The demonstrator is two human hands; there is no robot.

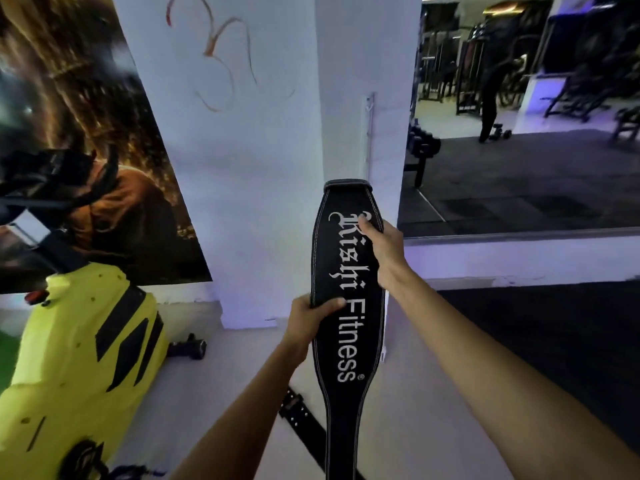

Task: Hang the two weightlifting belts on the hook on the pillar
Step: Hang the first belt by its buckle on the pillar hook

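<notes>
Both hands grip a black weightlifting belt (348, 289) held upright before the white pillar (277, 150) — left hand (310, 318) pinching its left edge, right hand (382, 247) clasping its right edge.

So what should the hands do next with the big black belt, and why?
Probably lift the belt higher, toward the hook on the pillar. Both the left hand and right hand grip it, but its folded top sits well below the hook.
</notes>
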